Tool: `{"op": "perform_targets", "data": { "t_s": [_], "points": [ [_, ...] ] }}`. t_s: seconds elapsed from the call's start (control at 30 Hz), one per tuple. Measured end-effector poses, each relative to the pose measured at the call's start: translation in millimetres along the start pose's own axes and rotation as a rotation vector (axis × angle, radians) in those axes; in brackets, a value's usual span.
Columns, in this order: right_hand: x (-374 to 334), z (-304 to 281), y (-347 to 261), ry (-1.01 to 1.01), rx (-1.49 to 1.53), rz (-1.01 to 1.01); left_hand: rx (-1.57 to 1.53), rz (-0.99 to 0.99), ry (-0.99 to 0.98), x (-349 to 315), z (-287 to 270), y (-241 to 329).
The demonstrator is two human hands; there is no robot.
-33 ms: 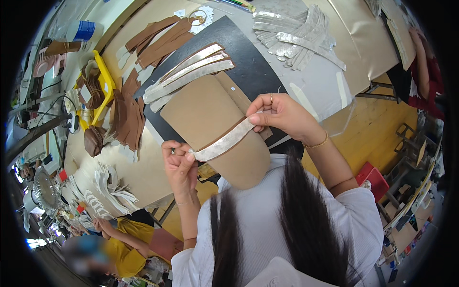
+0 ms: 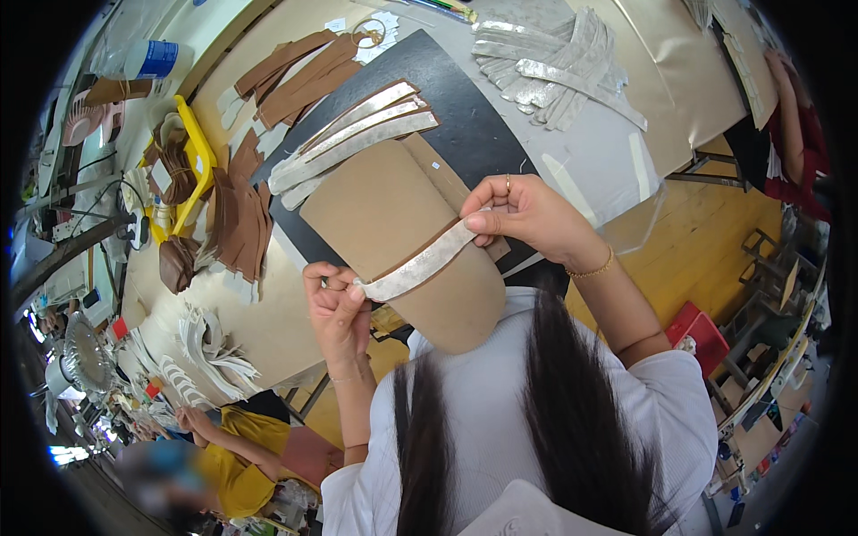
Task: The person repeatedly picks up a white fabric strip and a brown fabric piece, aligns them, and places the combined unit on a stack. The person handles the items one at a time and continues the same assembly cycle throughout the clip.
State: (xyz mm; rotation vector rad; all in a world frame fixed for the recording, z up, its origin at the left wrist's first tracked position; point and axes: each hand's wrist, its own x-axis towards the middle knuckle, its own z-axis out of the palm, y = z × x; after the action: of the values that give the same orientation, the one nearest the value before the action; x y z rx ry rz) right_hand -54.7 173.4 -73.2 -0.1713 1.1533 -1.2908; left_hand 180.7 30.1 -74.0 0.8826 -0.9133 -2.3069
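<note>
Beige worktop (image 2: 290, 330) filled most of the view, yellow floor (image 2: 715, 219) showing past its right side, someone in a yellow top (image 2: 237, 469) off at lower left. Next down in size: a flat black board (image 2: 474, 116), and overlapping it, a smooth tan slab (image 2: 384, 196) with its rounded end toward the wearer. Anyway, the bit that mattered: a slim, slightly curved silver strip with brown edging (image 2: 420, 268) spanned the slab's width, long axis slanting up from left to right. Couldn't tell if its middle touched the slab. Neither hand was nearer, since each had an end: left hand's (image 2: 338, 313) grip pinching the lower one, right hand's (image 2: 536, 219) grip pinching the upper one, thumb on top.
</note>
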Motion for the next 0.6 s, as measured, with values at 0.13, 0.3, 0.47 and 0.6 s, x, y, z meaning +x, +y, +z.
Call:
{"op": "perform_targets", "data": {
  "t_s": [0.13,0.3,0.47,0.6],
  "points": [
    [3.1,1.3,0.2,0.021,-0.042,-0.058,-0.004,-0.008,-0.039,4.9,-2.8,-1.3],
    [3.3,2.8,5.9,0.023,-0.098,-0.148,-0.005,0.004,-0.027,5.3,0.0,-2.9],
    [-9.3,15.0,14.3,0.311,-0.509,-0.405,0.003,0.014,-0.039,5.2,-3.3,-3.9],
    [-18.9,12.4,23.2,0.308,-0.800,-0.602,0.016,0.009,-0.010,3.5,2.0,-2.8]
  ]
}}
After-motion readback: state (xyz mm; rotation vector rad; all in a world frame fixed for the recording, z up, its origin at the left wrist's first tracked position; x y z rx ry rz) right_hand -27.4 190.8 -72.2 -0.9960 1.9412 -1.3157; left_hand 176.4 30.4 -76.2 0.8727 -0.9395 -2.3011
